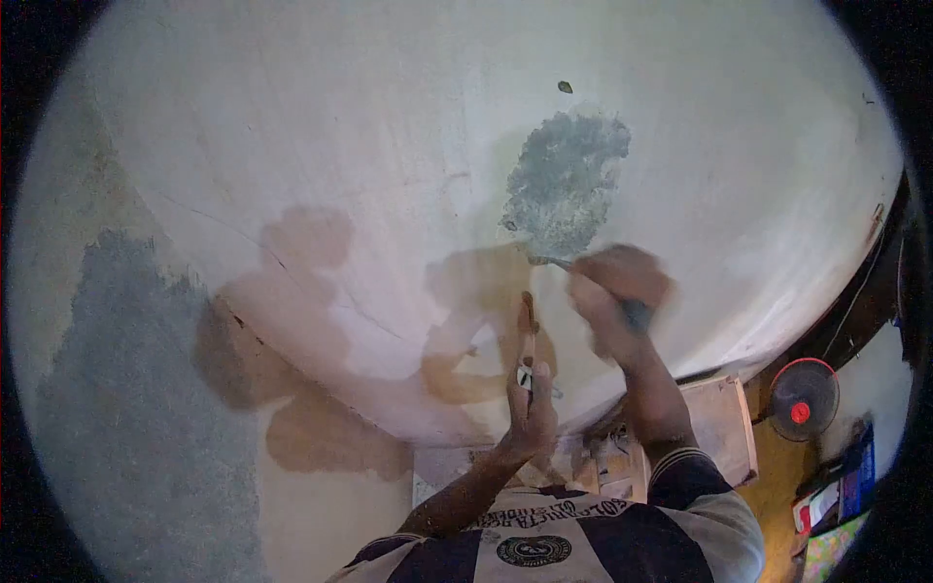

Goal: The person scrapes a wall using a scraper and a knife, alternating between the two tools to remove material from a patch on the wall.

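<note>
One dark-and-pale shirt (535, 525) is nearest. Beyond it, the left hand (535, 413) has a small black-and-white item (526, 377) against it; whether its fingers pinch this cannot be told. Farther up, the blurred right hand (622, 282) curls its fingers around a thin tool (552, 260), tip near the grey patch (569, 180), well above the pale wall's (389, 146) lower edge.

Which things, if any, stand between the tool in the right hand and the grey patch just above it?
Nothing visible: the tool in the blurred right hand is right by the lower edge of the grey patch. The left hand is lower down, out of the way.
</note>
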{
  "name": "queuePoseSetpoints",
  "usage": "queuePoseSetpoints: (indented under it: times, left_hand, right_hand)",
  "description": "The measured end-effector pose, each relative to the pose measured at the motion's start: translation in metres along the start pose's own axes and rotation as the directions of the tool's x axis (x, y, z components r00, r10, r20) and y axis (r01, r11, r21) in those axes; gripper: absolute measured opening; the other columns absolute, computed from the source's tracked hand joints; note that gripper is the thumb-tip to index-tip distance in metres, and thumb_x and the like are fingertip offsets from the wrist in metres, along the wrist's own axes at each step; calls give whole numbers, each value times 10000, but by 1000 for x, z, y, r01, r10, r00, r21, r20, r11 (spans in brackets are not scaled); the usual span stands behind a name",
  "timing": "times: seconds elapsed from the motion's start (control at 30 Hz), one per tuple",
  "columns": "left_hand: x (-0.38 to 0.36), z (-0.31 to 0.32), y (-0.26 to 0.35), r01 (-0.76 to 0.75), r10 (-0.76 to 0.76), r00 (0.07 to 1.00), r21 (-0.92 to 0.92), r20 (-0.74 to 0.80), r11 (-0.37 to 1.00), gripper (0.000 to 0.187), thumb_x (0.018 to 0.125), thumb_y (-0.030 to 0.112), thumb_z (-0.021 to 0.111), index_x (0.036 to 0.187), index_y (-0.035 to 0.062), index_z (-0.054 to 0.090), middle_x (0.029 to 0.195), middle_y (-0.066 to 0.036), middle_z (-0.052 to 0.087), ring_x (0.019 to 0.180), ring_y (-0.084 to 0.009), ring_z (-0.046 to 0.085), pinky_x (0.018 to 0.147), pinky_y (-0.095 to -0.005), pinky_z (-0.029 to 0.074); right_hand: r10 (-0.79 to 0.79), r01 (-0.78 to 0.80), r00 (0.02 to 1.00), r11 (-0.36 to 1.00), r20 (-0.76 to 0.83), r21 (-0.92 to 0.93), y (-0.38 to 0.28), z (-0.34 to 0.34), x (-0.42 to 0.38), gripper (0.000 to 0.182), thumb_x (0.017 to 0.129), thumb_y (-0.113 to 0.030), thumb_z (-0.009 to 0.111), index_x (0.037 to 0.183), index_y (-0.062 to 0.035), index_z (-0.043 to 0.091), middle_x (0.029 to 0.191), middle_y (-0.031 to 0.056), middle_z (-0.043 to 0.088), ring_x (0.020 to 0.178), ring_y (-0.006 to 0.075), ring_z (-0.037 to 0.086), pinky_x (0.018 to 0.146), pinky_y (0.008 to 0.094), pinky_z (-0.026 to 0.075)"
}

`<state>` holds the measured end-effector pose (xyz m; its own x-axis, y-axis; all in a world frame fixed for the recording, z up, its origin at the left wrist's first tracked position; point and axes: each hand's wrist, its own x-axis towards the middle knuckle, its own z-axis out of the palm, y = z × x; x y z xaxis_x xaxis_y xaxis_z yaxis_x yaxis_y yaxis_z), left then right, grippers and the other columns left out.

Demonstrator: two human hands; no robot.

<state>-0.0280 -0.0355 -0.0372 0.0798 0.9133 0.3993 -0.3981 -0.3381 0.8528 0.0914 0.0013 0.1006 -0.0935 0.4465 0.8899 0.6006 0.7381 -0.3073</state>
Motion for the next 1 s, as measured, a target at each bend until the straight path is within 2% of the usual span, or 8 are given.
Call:
queuePoseSetpoints:
  times: [0.17, 0.27, 0.33, 0.4, 0.63, 0.7, 0.87, 1.0]
  left_hand:
    - [2, 3, 0, -27, 27, 1000, 9, 12, 1000, 571, 1030, 302, 419, 1476, -39, 317, 1377, -127, 506, 1022, -98, 528, 825, -264, 452]
    - [-5, -4, -6, 166, -168, 985, 32, 40, 986, 615, 1025, 265, 404, 1516, -54, 213, 1498, -157, 396, 998, -116, 519, 851, -293, 448]
    - [-6, -2, -1, 212, -212, 975, 7, 65, 977, 632, 1025, 272, 400, 1521, -62, 196, 1531, -166, 358, 1095, -152, 506, 936, -321, 419]
    - [-4, 1, -2, 184, -184, 976, 12, 112, 983, 641, 1029, 293, 393, 1520, -66, 192, 1548, -177, 326, 1234, -193, 453, 1031, -345, 365]
    - [-2, 16, -15, 10, -32, 949, 71, 313, 997, 706, 1034, 388, 407, 1523, -68, 179, 1601, -175, 217, 1306, -211, 448, 1054, -329, 367]
    - [3, 26, -16, -76, 82, 937, -31, 338, 997, 752, 1034, 436, 385, 1516, -91, 150, 1612, -186, 175, 1478, -230, 188, 1176, -362, 199]
    - [8, 25, -11, -133, 111, 916, 33, 385, 991, 716, 1037, 424, 371, 1529, -51, 159, 1615, -201, 140, 1489, -281, 148, 1186, -393, 174]
    - [9, 21, -13, -170, 88, 908, 169, 410, 971, 690, 1040, 415, 360, 1540, -20, 166, 1618, -214, 113, 1498, -321, 116, 1194, -418, 155]
  right_hand:
    - [-54, 59, 997, 995, -63, 77, -5, 3, -11, 252, 823, -123, 628, 598, -22, 575, 506, 50, 508, 465, 210, 524, 535, 330, 455]
    - [-35, 186, 954, 847, -297, 498, -26, -1, -10, 316, 836, -87, 622, 553, -26, 494, 492, 39, 486, 425, 177, 485, 481, 321, 435]
    - [-152, 158, 947, 987, -282, -3, -2, 5, -14, 429, 880, -96, 610, 527, -52, 371, 471, 33, 427, 388, 141, 410, 391, 296, 336]
    - [-18, 136, 945, 929, -326, 344, 7, 7, -21, 466, 898, -104, 608, 525, -59, 332, 472, 34, 413, 396, 130, 402, 377, 281, 295]
    - [158, 264, 810, 762, -565, 592, -10, 13, -57, 431, 1014, -271, 496, 650, -69, 387, 552, 43, 409, 468, 154, 389, 448, 316, 337]
    - [220, 197, 795, 788, -565, 584, -12, 23, -63, 432, 1023, -309, 474, 668, -78, 393, 603, 59, 422, 542, 185, 445, 515, 337, 388]
    - [235, -101, 772, 963, -591, 252, -2, 23, -94, 421, 1007, -350, 467, 751, -19, 516, 851, 133, 529, 790, 240, 537, 673, 365, 458]
    - [366, -360, 827, 928, -427, 98, -2, 2, -136, 350, 984, -311, 504, 918, 8, 631, 943, 129, 557, 837, 212, 543, 706, 333, 459]
